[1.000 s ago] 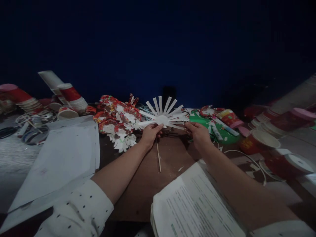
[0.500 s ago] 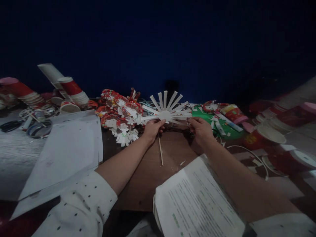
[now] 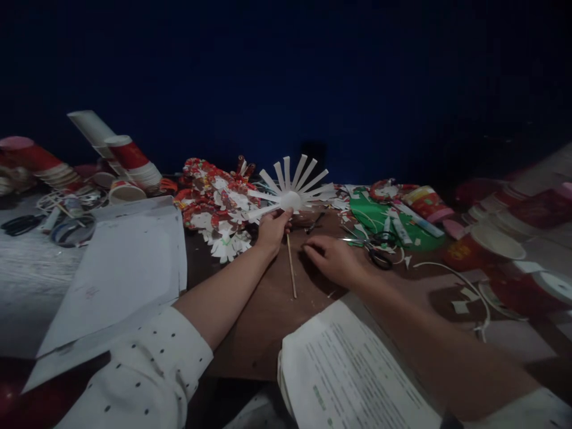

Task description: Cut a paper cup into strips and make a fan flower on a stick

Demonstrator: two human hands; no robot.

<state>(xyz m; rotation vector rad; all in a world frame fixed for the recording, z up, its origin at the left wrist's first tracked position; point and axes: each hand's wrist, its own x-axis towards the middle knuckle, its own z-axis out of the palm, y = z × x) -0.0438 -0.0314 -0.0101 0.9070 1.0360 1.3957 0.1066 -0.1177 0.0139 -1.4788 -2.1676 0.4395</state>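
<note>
A white paper cup cut into strips [image 3: 291, 200] is spread out like a fan, its round base at the middle. My left hand [image 3: 273, 231] grips it by the base, thumb on top. Below that hand a thin wooden stick [image 3: 291, 268] runs down over the brown table; its upper end is hidden by the fingers. My right hand [image 3: 333, 259] is low over the table just right of the stick, thumb and forefinger slightly apart, with nothing seen in them. Beyond its wrist lie black-handled scissors [image 3: 379, 257].
Red and white cut-paper pieces [image 3: 218, 202] are heaped at the back. Stacked paper cups [image 3: 131, 164] stand at left, beside white sheets [image 3: 125, 268]. Glue tubes [image 3: 401, 229] rest on green paper [image 3: 369, 208]. A printed booklet [image 3: 348, 369] lies nearest me.
My right hand has left the strips and come down and left towards the stick. The scissors now show on the table. The cut cup has shifted slightly up and left in my left hand.
</note>
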